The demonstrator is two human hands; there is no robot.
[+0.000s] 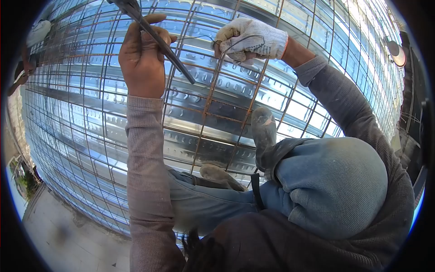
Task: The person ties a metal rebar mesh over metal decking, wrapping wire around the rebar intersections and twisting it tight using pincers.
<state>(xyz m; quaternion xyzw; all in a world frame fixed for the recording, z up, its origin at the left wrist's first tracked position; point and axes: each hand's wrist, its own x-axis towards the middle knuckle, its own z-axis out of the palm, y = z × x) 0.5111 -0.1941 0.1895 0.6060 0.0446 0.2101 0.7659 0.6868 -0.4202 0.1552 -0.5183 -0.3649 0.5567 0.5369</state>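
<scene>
My left hand is bare and closed around dark metal pincers, one long handle slanting down to the right and the head cut off by the top edge. Level with it, my right hand wears a white knit glove with dark dots. Its fingers are pinched on a thin tie wire, which stretches across toward my left fingers. A loose dark strand also curves over the back of the glove. Both hands are just above the rusty rebar mesh; whether the wire loops round a bar is hidden by the glove.
Shiny ribbed metal decking lies under the mesh. My boots rest among the bars, with my bent knee at right. Another person's hand shows at the far left. A pale concrete surface lies at lower left.
</scene>
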